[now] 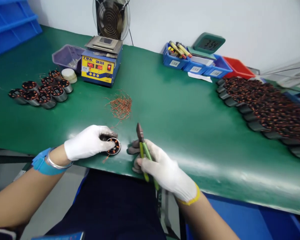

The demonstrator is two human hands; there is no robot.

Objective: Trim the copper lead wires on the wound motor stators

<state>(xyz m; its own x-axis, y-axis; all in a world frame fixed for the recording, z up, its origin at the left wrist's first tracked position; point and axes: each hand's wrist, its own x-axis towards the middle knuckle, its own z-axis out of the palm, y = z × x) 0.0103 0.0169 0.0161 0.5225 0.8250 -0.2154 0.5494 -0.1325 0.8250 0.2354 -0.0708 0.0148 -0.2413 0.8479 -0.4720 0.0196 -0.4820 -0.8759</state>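
Left hand (86,142) gripping stator (113,146) upright; right hand (165,170) squeezing cutters (143,146) at 3 o'clock, tip toward 12.

Round metal stator (113,146) w/ copper windings sits flat on green mat, lower centre-left of frame, partly covered. Green-handled cutters (143,150) just right of it, jaws pointing up, handles gripped.

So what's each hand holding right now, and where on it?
Left hand grips a wound stator by its outer rim, on the mat. Right hand holds cutters by the green handles.
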